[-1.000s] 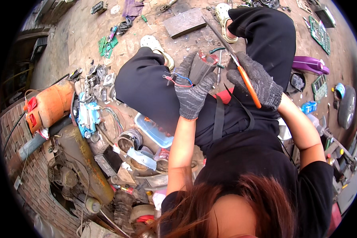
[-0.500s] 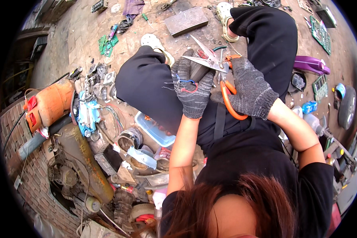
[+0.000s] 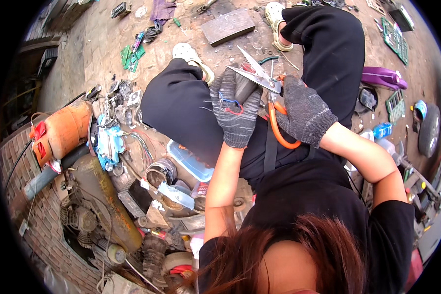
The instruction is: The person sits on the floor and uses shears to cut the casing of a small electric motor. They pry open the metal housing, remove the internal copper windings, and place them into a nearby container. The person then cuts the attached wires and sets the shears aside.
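Note:
My left hand (image 3: 233, 115), in a grey knit glove, is closed around a dark cylindrical part (image 3: 246, 88). Short blue and red wires (image 3: 229, 103) lie across its fingers. My gloved right hand (image 3: 304, 110) grips scissors (image 3: 273, 85) by their orange handles. The blades are spread apart and lie over the top of the dark part and beside my left fingertips; whether they touch it I cannot tell. A dark strap (image 3: 271, 157) hangs across my lap.
A metal block (image 3: 228, 27), green circuit boards (image 3: 129, 57) and a screwdriver (image 3: 178, 24) lie beyond my legs. An orange gas cylinder (image 3: 65, 128), a blue tub (image 3: 187, 158) and scrap parts crowd the left. A purple object (image 3: 379, 77) and a tool case (image 3: 393, 39) sit right.
The scissors were shut and raised upright a second ago; they have swung down leftward over the held part and opened. My right hand has moved lower and left.

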Demonstrator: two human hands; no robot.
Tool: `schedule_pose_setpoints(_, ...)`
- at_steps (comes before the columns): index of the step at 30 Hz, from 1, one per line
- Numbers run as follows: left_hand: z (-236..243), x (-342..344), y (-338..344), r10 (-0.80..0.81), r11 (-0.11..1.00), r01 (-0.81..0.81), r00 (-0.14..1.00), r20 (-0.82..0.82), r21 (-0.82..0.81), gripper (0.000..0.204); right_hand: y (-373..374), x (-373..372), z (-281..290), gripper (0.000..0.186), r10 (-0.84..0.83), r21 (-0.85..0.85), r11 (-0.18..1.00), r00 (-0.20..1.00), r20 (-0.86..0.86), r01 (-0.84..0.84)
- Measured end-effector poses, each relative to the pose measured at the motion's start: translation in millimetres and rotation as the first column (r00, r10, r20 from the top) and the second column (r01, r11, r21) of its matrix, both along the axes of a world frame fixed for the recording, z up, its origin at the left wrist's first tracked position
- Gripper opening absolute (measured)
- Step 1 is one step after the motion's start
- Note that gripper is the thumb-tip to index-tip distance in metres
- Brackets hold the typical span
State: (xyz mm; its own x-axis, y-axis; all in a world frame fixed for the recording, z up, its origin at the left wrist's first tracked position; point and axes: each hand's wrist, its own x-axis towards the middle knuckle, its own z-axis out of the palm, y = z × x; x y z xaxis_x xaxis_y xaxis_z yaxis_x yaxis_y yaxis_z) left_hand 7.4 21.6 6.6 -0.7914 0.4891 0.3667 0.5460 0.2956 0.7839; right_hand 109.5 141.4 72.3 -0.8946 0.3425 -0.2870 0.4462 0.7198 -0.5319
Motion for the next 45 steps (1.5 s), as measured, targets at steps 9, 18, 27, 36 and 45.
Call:
schedule_pose_setpoints(9,-4,1,3,0.073,0.996,-0.073,0.997,-0.008,-0.045,0.055,1,-9,-8,0.047,0.016,0.012,1.000,0.999,0.049,-0.016)
schedule_pose_setpoints(18,-10,4,7,-0.180,0.972,0.120,0.932,0.314,0.201,0.058,25,-18,-39,0.035,-0.069,-0.203,0.979,0.983,-0.169,0.034)
schedule_pose_setpoints(27,-4,-2,-4,-0.454,0.871,0.178,0.649,0.611,0.458,0.067,56,5,-15,0.037,-0.052,-0.303,0.951,0.930,-0.363,-0.065)
schedule_pose_setpoints(36,-4,-7,1,-0.432,0.883,0.244,0.760,0.487,0.402,0.063,39,12,-7,0.040,-0.092,-0.333,0.943,0.947,-0.306,-0.016)
schedule_pose_setpoints(45,10,-3,5,-0.143,0.989,0.143,0.990,-0.016,0.040,0.059,33,16,17,0.046,-0.026,-0.188,0.982,0.972,-0.232,-0.018)
